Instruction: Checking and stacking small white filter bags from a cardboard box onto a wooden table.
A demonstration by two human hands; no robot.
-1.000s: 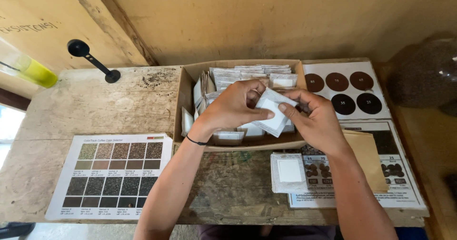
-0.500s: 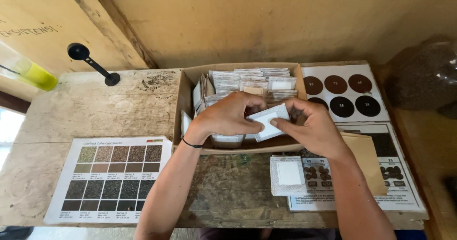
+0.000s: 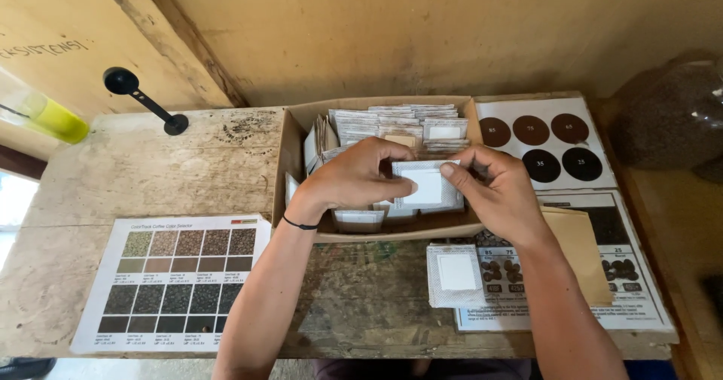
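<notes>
Both hands meet over the cardboard box (image 3: 297, 135) at the tabletop's (image 3: 151, 173) centre, the left hand (image 3: 354, 177) and right hand (image 3: 501, 192) pinching one white sachet (image 3: 427, 186) between them. More sachets (image 3: 392, 124) crowd the box at 12 o'clock. A loose sachet (image 3: 456, 274) lies at 6, a colour chart (image 3: 177, 282) at 8, a black scoop (image 3: 143, 100) at 10, and a brown-disc card (image 3: 546, 143) at 2.
</notes>
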